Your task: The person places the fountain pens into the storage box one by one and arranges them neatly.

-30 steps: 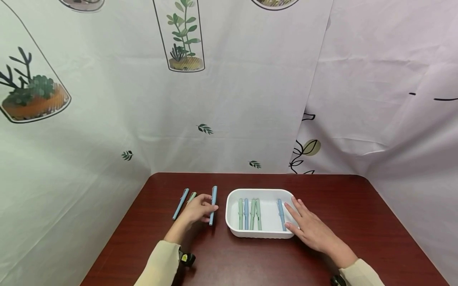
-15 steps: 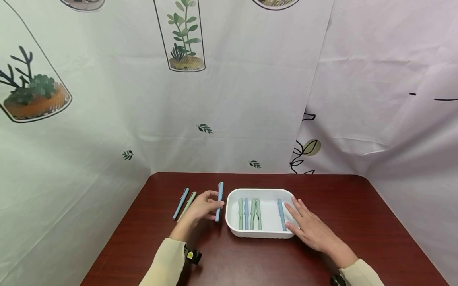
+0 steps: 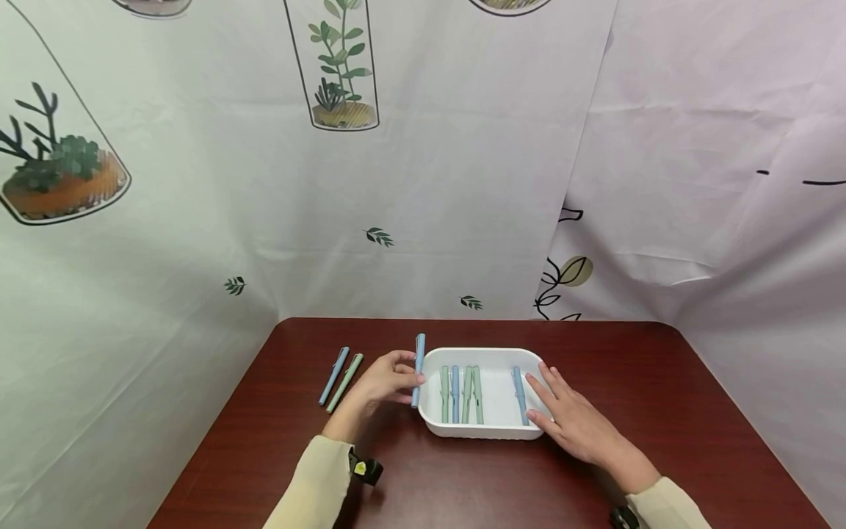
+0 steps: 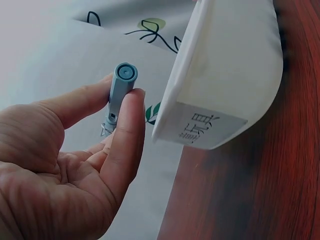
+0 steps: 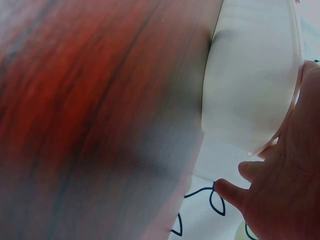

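Note:
My left hand (image 3: 388,379) pinches a blue pen (image 3: 419,353) between thumb and fingers, holding it upright-looking at the left rim of a white tray (image 3: 489,432). In the left wrist view the end of this pen (image 4: 125,75) faces the camera, beside the tray's outer wall (image 4: 230,65). My right hand (image 3: 578,422) rests with spread fingers on the tray's right rim. Inside the tray, green pens (image 3: 467,397) and a blue pen (image 3: 454,397) lie side by side at the left. Another blue pen (image 3: 520,397) lies near the right fingertips.
On the brown table (image 3: 463,485), left of my left hand, lie a blue pen (image 3: 333,376) and a green pen (image 3: 344,383), both slanted. A white cloth (image 3: 423,184) printed with plants hangs behind the table's back edge.
My left hand has carried the blue pen rightward from the table beside the tray to its left rim. The green pen behind it has come into full view. My right hand has stayed put.

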